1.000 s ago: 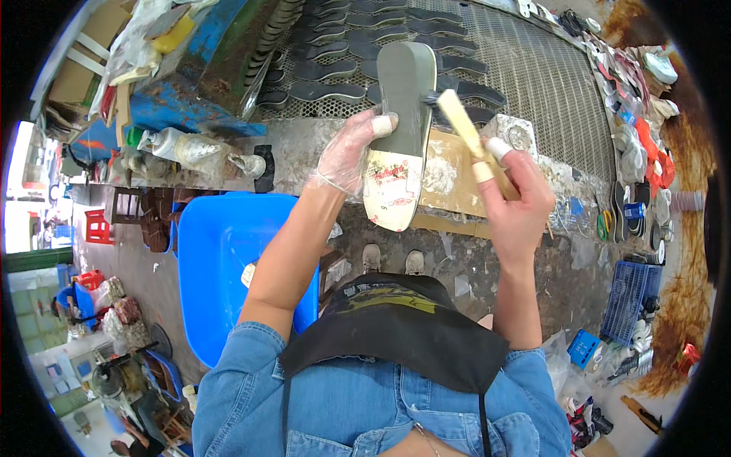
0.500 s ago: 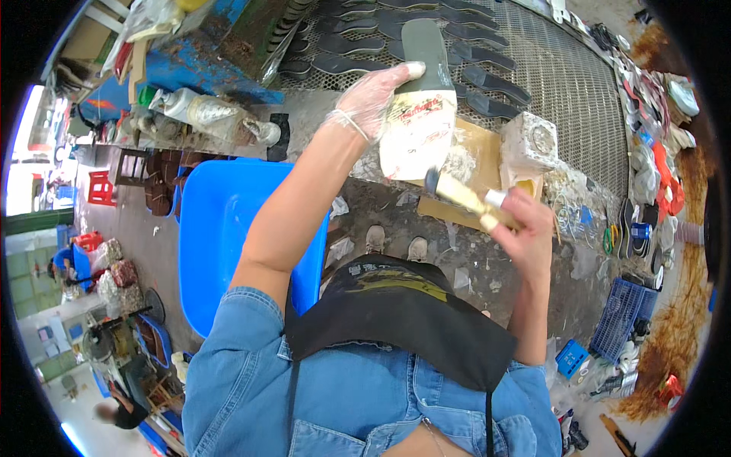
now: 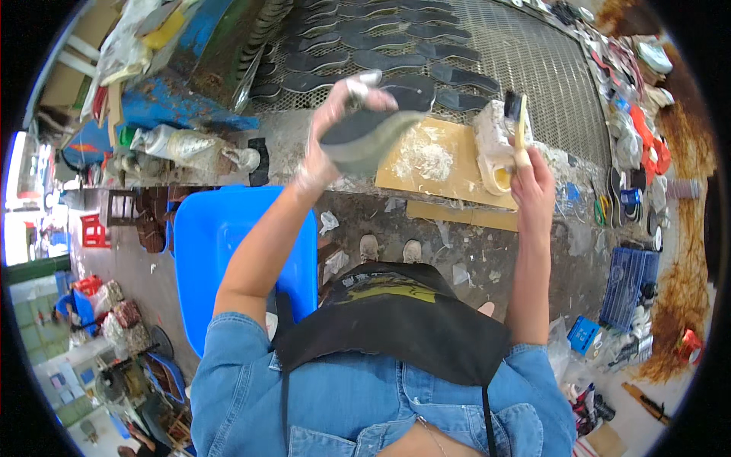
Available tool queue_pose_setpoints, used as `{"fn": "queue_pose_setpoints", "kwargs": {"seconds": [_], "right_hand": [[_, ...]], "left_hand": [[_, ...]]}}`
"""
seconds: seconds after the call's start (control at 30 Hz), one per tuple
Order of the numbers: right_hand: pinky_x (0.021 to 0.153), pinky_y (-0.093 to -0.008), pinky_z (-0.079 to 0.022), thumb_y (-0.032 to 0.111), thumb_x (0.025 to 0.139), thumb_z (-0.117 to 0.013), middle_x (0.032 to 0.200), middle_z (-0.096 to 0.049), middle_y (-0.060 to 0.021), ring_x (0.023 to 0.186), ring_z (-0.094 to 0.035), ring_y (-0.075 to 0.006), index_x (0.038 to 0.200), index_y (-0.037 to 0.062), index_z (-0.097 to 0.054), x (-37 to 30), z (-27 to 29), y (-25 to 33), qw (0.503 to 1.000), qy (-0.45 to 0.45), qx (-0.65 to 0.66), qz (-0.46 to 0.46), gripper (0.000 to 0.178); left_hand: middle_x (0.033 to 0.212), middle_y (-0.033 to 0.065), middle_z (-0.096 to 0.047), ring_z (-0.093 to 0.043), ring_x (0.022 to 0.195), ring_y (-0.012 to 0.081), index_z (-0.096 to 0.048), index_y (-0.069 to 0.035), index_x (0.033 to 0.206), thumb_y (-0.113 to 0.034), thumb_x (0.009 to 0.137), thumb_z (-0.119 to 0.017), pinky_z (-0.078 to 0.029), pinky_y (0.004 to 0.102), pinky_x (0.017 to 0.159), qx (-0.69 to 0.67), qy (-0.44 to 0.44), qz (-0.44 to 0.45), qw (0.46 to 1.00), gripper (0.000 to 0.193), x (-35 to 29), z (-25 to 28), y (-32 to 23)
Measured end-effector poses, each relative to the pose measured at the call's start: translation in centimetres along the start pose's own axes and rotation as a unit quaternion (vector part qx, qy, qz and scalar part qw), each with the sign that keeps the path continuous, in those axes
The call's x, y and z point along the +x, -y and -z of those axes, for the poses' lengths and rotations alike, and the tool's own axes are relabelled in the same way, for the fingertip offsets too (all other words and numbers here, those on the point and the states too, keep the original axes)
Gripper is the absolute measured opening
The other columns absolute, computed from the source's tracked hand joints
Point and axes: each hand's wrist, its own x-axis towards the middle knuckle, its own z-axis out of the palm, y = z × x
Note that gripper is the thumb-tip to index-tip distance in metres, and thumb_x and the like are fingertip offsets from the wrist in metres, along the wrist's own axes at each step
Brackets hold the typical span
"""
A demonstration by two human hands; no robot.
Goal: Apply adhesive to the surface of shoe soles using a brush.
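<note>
My left hand [image 3: 324, 141], in a thin clear glove, grips a dark grey shoe insole [image 3: 369, 152] above the bench edge. The insole is tilted, so its pale printed side from before is out of sight, and motion blurs it. My right hand [image 3: 534, 186] is closed around the pale handle of a brush [image 3: 521, 135], dark bristles up. Beside the brush stands a white crusted container [image 3: 489, 129], with a yellowish opening at its near end. Between my hands lies a brown cardboard sheet [image 3: 468, 181] smeared with white residue.
Rows of dark insoles [image 3: 388, 61] lie on a metal mesh rack [image 3: 544, 84] beyond the bench. A blue plastic tub [image 3: 205, 259] stands at left below a glue-stained bottle [image 3: 190, 145]. Scissors [image 3: 601, 209] and a blue crate [image 3: 630, 289] are at right.
My left hand has moved left and tilted the insole so its printed face no longer shows. My right hand has drawn the brush away from it and turned its bristles upward.
</note>
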Motion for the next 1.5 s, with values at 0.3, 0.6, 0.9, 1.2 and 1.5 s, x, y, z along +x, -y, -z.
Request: {"fn": "queue_pose_setpoints", "kwargs": {"seconds": [0.3,0.6,0.9,1.2,1.5], "right_hand": [[0.039,-0.0176,-0.02,0.018,0.089,-0.065,0.075,-0.049,0.0069,0.047,-0.032,0.0,0.109,0.0048,-0.061,3.9,-5.8,-1.0,0.932,0.118,0.241,-0.245,0.025],[0.042,-0.0194,-0.022,0.01,0.075,-0.076,0.066,-0.048,0.0087,0.048,-0.035,-0.0002,0.097,0.0069,-0.062,4.2,-6.4,-1.1,0.959,0.164,0.147,-0.177,0.026],[0.059,-0.0215,-0.042,0.018,0.08,-0.075,0.086,-0.066,-0.0015,0.068,-0.054,-0.0054,0.126,-0.0004,-0.059,4.9,-3.9,-4.2,0.992,-0.059,-0.11,-0.027,0.053],[0.06,-0.0369,-0.047,0.015,0.077,-0.07,0.076,-0.063,-0.0088,0.066,-0.061,-0.0281,0.101,0.0124,-0.071,1.3,-5.1,2.0,0.892,0.021,-0.375,0.249,0.025],[0.059,-0.0312,-0.047,0.01,0.079,-0.069,0.079,-0.062,-0.0076,0.064,-0.06,-0.0226,0.106,0.0091,-0.07,-0.8,-1.2,0.8,0.848,0.02,-0.482,0.222,0.027]], "left_hand": [[0.099,0.0004,-0.071,-0.051,0.123,0.0285,-0.06,-0.014,0.083,-0.013,0.083,-0.059,-0.024,0.0544,0.112,0.212,0.14,-0.182,0.95,0.002,-3.9,-1.9,-2.7],[0.127,0.012,-0.05,-0.053,0.114,0.0287,-0.054,-0.009,0.122,-0.007,0.076,-0.07,-0.047,0.0415,0.096,0.047,-0.015,0.088,0.995,0.049,-6.1,0.1,1.4],[0.102,0.0039,-0.066,-0.064,0.087,0.0136,-0.061,-0.002,0.116,-0.025,0.085,-0.069,-0.054,0.0323,0.076,-0.307,0.131,0.372,0.866,0.04,-2.6,-3.3,2.9],[0.094,0.0038,-0.065,-0.059,0.083,0.0117,-0.066,0.001,0.104,-0.013,0.08,-0.062,-0.048,0.0288,0.075,-0.264,0.172,0.407,0.858,0.028,0.5,-3.7,1.1],[0.091,0.0021,-0.065,-0.058,0.079,0.0115,-0.066,0.001,0.101,-0.015,0.079,-0.063,-0.049,0.0293,0.075,-0.223,0.13,0.391,0.884,0.028,0.3,-3.3,2.1]]}}
